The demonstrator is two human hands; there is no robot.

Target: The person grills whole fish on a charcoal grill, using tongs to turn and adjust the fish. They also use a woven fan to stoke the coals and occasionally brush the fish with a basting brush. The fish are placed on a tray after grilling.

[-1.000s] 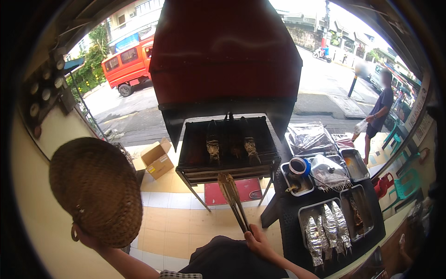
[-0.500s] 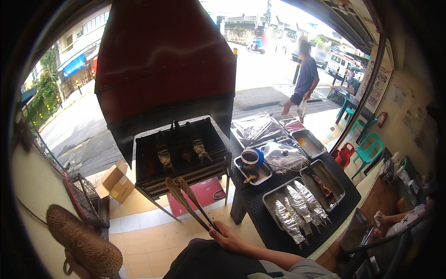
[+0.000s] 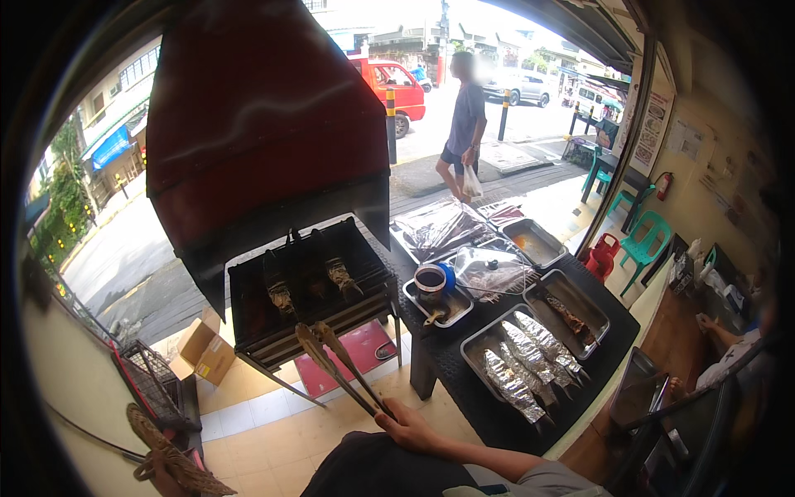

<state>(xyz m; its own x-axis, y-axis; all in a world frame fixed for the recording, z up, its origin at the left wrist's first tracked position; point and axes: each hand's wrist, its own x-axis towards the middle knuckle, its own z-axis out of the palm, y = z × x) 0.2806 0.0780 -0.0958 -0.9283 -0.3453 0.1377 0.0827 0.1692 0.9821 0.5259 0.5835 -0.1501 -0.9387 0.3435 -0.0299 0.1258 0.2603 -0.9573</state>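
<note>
My right hand (image 3: 407, 427) is closed around the handles of metal tongs (image 3: 344, 373), whose jaws stand apart in front of the charcoal grill (image 3: 364, 305). On the grate lie partly foil-wrapped fish (image 3: 280, 291), darkened at their ends. At the lower left my left hand (image 3: 162, 474), mostly hidden and dim, grips a woven hand fan (image 3: 184, 460), seen nearly edge-on. To the right, a metal tray (image 3: 469, 354) holds several foil-wrapped fish (image 3: 515, 389). Beside it, a second tray (image 3: 603, 300) carries one browned piece of grilled food (image 3: 570, 319).
A red hood (image 3: 265, 124) rises over the grill. The black table (image 3: 447, 364) also bears a cup of dark sauce (image 3: 430, 280), a clear-lidded tray (image 3: 495, 277) and foil (image 3: 439, 228). A cardboard box (image 3: 205, 352) sits on the floor. Outside, a person (image 3: 465, 124) walks by.
The fan has turned from broadside to nearly edge-on. My view has shifted slightly to the right. The passer-by has moved left, and a red vehicle has appeared on the street.
</note>
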